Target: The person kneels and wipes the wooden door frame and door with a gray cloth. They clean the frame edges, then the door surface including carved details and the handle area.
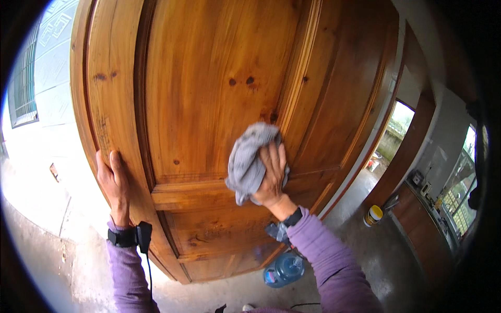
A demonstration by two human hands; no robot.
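A varnished wooden panel door (211,101) with dark knots fills the middle of the view. My left hand (113,184) holds its left edge, thumb on the front face and the other fingers along the edge, partly hidden. Under my right hand (271,176) is a bunched grey cloth (250,156), pressed to the door near the lower right corner of the large upper panel. The cloth covers part of the moulding and the crossrail there. Both wrists wear black straps over purple sleeves, and a cable hangs from the left one.
A large blue water bottle (285,270) stands on the concrete floor (235,293) by the door's foot. Farther right are a yellow-lidded bucket (373,215) and a kitchen counter (419,219) below a window. Bright outdoor ground and a barred window (24,78) lie to the left.
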